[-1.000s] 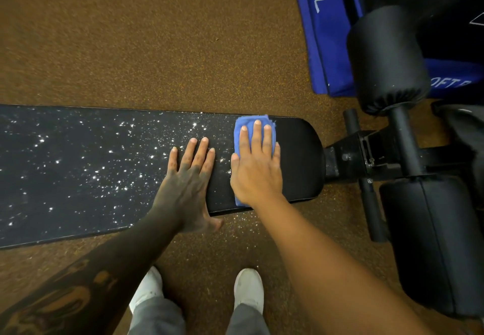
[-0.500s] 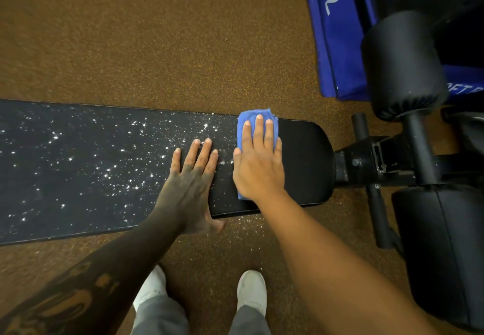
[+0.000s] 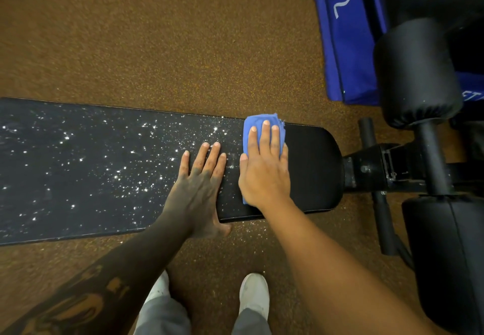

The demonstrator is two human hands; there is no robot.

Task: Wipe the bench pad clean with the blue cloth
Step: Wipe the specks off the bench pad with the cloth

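A long black bench pad [image 3: 78, 172] runs across the view, speckled with white flecks over its left and middle parts; its rounded right end is plain black. My right hand [image 3: 264, 175] lies flat, palm down, pressing the folded blue cloth [image 3: 258, 122] onto the pad near its right end. Only the cloth's far edge and a sliver of its left side show from under the hand. Just left of it, my left hand [image 3: 199, 190] rests flat on the pad with fingers spread, holding nothing.
The bench's black metal frame [image 3: 379, 169] and black roller pads [image 3: 416, 73] stand at the right. A blue mat [image 3: 348, 46] with white lettering lies at the upper right. Brown speckled floor surrounds the bench. My white shoes [image 3: 254, 295] are at the bottom.
My right hand and the blue cloth have slid a little toward the pad's far edge. My left hand has stayed in place.
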